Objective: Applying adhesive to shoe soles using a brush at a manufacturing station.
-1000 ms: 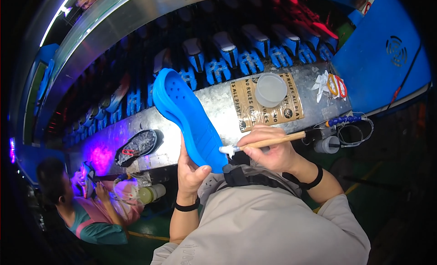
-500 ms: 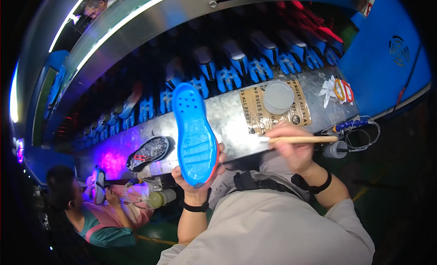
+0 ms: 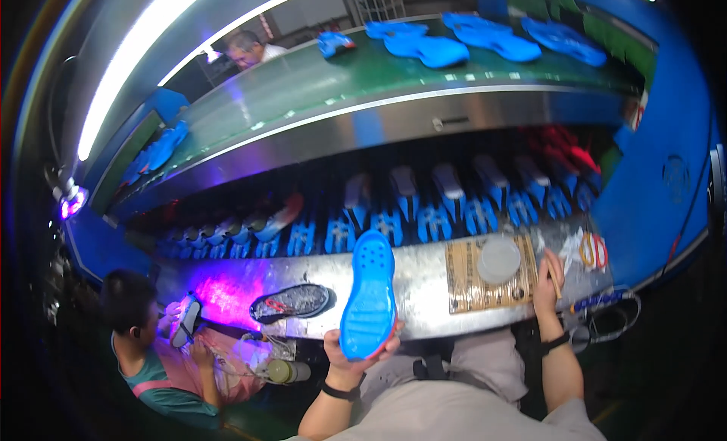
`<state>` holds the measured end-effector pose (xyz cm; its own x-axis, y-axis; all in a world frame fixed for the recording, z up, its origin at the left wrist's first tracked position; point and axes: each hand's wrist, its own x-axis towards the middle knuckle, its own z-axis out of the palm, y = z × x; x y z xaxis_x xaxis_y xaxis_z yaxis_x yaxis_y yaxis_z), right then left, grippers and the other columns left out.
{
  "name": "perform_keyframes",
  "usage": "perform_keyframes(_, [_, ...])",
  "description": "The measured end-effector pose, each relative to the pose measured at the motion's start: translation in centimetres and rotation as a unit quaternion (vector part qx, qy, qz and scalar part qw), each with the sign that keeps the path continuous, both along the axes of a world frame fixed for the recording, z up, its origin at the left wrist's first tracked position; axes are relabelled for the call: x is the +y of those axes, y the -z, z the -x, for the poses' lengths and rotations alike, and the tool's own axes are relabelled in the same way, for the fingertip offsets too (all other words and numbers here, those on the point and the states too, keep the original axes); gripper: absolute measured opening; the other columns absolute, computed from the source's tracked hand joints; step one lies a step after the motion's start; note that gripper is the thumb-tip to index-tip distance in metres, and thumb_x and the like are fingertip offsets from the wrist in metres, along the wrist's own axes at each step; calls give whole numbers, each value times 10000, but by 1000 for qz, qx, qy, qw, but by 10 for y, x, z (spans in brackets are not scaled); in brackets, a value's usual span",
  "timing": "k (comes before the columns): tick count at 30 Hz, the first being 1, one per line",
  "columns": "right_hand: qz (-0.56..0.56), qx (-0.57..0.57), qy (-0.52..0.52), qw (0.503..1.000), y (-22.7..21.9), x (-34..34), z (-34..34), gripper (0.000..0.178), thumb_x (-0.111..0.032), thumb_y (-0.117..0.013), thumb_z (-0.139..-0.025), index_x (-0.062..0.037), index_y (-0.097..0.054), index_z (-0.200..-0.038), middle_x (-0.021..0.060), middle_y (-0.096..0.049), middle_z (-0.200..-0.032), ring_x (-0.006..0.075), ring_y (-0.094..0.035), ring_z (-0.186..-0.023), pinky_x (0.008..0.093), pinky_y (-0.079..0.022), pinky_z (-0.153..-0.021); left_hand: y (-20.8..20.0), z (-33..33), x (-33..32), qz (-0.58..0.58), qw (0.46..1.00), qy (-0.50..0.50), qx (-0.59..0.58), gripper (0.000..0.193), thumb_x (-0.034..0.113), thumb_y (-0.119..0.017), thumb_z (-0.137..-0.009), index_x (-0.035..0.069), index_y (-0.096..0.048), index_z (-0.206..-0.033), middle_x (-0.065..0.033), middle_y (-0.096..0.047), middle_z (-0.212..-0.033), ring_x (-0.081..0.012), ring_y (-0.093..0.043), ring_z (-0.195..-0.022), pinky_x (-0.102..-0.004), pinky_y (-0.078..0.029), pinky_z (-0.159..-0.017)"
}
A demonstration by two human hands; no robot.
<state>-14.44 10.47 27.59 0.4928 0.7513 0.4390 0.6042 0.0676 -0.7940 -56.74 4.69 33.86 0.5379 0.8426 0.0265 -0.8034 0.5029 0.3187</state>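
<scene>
Centrally, a blue sole (image 3: 369,293) is held up in front of a metal table (image 3: 424,278), its hollow side facing the wearer. The left hand (image 3: 343,355) is closed around its near end, thumb on one side and fingertips on the other, a grip that seems meant to leave the inside uncovered. Well apart from it, the right hand (image 3: 545,286) is closed on a wooden-handled brush (image 3: 556,274); its tip is too small to make out. Near that hand, a pale round cup (image 3: 499,261) stands on a brown mat (image 3: 463,293), probably there to protect the metal and stay within easy reach. Beyond the mat lie white scraps (image 3: 569,249) and yellow and red loops (image 3: 600,251). Left of the sole, a dark shoe-shaped tray (image 3: 307,299) rests on the table. Farther left, a co-worker (image 3: 140,320) holds a shoe (image 3: 185,321). Behind, more blue soles (image 3: 428,50) lie along a green belt (image 3: 303,85).
</scene>
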Motion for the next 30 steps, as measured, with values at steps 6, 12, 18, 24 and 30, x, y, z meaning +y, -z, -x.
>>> perform_keyframes(6, [-20, 15, -18, 1000, 27, 2, -14, 245, -81, -536, -997, 20, -646, -1191, 142, -650, -1171, 272, -605, -1117, 367, -453, -983, -74, 15, 29, -71, 985, 66, 145, 1144, 630, -741, -671, -31, -313, -1501, -323, -560, -1239, -338, -656, -715, -357, -528, -527])
perform_keyframes(12, [-3, 7, -12, 1000, 30, 4, -12, 258, -106, -523, -1010, 23, -638, -1201, 147, -638, -1185, 293, -596, -1125, 375, -454, -981, -204, 43, 205, -207, 974, -89, 7, 822, 490, -546, -952, -100, -287, -1462, -386, -384, -1428, -407, -591, -1167, -368, -570, -911])
perform_keyframes(18, [-26, 41, 2, 999, 32, 3, -12, 261, -92, -521, -989, 45, -645, -1174, 176, -635, -1139, 330, -593, -1074, 409, -455, -954, -241, 71, 307, -145, 915, -293, 237, 653, 238, -623, -986, -113, -305, -1435, -392, -447, -1362, -458, -582, -1197, -485, -524, -1011])
perform_keyframes(24, [-17, 18, 0, 1000, 32, 5, -11, 261, -80, -522, -983, 54, -638, -1175, 179, -639, -1129, 332, -597, -1067, 409, -454, -958, -222, 209, 334, -245, 224, -511, 793, 511, 334, -669, -857, -37, -665, -1209, -326, -666, -1125, -424, -645, -1098, -455, -477, -1027])
perform_keyframes(30, [21, 17, 5, 1000, 38, 5, -14, 273, -102, -508, -1004, 57, -627, -1192, 169, -635, -1173, 311, -589, -1109, 396, -444, -980, -229, 355, 337, 210, 111, -346, 908, 1039, 484, -678, -831, 159, -75, -1612, -375, -286, -1504, -499, -370, -1379, -612, -268, -1137])
